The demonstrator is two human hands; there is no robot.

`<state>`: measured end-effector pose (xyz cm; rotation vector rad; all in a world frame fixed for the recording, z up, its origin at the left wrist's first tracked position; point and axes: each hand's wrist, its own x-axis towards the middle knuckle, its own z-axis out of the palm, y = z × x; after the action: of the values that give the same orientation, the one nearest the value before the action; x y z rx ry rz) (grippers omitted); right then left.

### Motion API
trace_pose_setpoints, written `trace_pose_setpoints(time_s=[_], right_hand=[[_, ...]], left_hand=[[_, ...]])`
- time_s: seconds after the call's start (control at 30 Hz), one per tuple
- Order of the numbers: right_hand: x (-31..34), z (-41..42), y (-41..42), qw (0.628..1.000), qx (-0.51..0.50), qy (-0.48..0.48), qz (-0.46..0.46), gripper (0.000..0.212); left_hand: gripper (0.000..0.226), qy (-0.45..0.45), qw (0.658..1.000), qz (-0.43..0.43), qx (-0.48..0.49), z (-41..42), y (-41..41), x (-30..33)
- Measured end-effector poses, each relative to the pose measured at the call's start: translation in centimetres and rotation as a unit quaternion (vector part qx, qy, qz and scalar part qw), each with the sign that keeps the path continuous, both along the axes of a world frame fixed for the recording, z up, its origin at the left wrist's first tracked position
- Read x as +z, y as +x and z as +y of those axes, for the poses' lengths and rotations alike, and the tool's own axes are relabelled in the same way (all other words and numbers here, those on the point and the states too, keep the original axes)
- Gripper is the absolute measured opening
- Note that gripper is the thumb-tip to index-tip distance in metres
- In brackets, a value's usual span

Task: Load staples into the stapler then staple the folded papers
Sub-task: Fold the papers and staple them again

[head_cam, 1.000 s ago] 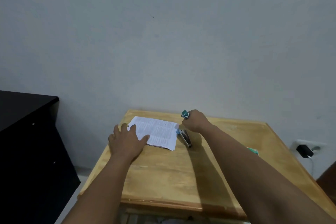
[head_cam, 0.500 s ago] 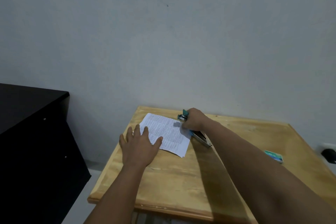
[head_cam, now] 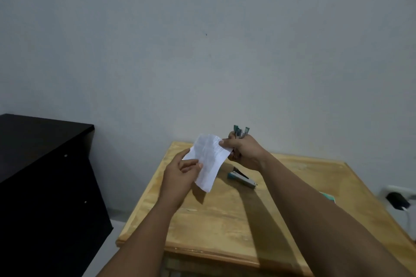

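I am pinching the folded papers [head_cam: 208,159] aloft between my left hand [head_cam: 180,175] and my right hand [head_cam: 244,153], which is also clamping the stapler [head_cam: 240,133] upright at their far right corner.

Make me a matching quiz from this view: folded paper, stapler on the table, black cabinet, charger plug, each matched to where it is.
Things:
1. folded paper
2. stapler on the table
3. black cabinet
4. charger plug

Places:
A. in the wall socket, far right
B. held up between both hands
C. left of the table
D. lying on the wood under the right hand

Pairs: 1-B, 2-D, 3-C, 4-A
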<state>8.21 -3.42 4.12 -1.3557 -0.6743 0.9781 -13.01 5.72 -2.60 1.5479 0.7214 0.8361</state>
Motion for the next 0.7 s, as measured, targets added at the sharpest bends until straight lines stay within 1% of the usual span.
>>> trace_pose_setpoints(time_s=[0.07, 0.13, 0.2, 0.23, 0.27, 0.33, 0.37, 0.4, 0.47, 0.5, 0.53, 0.6, 0.63, 0.7], right_hand=[[0.1, -1.2, -0.6, 1.0, -0.004, 0.009, 0.024, 0.042], [0.1, -2.6, -1.0, 0.998, -0.01, 0.023, 0.062, 0.043], [0.2, -4.0, -1.5, 0.996, 0.003, 0.033, 0.089, 0.046], [0.2, -4.5, -1.7, 0.996, 0.009, 0.032, 0.088, 0.047], [0.2, -5.0, -2.0, 0.997, 0.011, 0.026, 0.071, 0.046], [0.4, -5.4, -2.6, 1.0, 0.001, 0.013, 0.026, 0.042], [0.6, -5.6, -2.8, 1.0, -0.011, 0.01, 0.009, 0.04], [0.7, -5.9, -3.0, 1.0, -0.028, 0.003, -0.01, 0.039], [0.9, -6.4, -3.2, 0.996, -0.057, -0.015, -0.069, 0.032], [1.0, -6.7, -3.3, 0.992, -0.067, -0.028, -0.101, 0.025], [0.9, -6.8, -3.4, 0.987, -0.075, -0.044, -0.134, 0.021], [0.6, -7.0, -3.4, 0.977, -0.09, -0.068, -0.181, 0.021], [0.5, -7.1, -3.4, 0.975, -0.099, -0.075, -0.186, 0.023], [0.1, -7.4, -3.4, 0.978, -0.091, -0.086, -0.167, 0.033]], left_hand=[[0.074, -0.038, 0.999, -0.004, -0.017, -0.8, -0.1, 1.3], [0.09, -0.039, 0.999, 0.033, -0.015, -1.7, -0.2, 2.5], [0.096, -0.053, 0.997, 0.053, -0.027, -2.4, -0.6, 3.4], [0.096, -0.085, 0.993, 0.055, -0.053, -2.6, -0.7, 3.9], [0.093, -0.139, 0.985, 0.047, -0.095, -2.8, -0.7, 4.2], [0.083, -0.251, 0.95, 0.02, -0.183, -3.1, -1.0, 4.6], [0.076, -0.275, 0.938, 0.012, -0.211, -3.3, -1.1, 4.7], [0.067, -0.282, 0.932, 0.01, -0.228, -3.5, -1.1, 4.7], [0.045, -0.265, 0.938, 0.012, -0.224, -3.8, -0.8, 4.7], [0.041, -0.241, 0.948, 0.016, -0.206, -3.8, -0.6, 4.6], [0.043, -0.218, 0.958, 0.023, -0.184, -3.8, -0.5, 4.6], [0.047, -0.192, 0.97, 0.019, -0.15, -3.7, -0.2, 4.7], [0.046, -0.186, 0.973, 0.011, -0.138, -3.6, -0.2, 4.7], [0.041, -0.185, 0.976, -0.013, -0.11, -3.5, -0.1, 4.4]])
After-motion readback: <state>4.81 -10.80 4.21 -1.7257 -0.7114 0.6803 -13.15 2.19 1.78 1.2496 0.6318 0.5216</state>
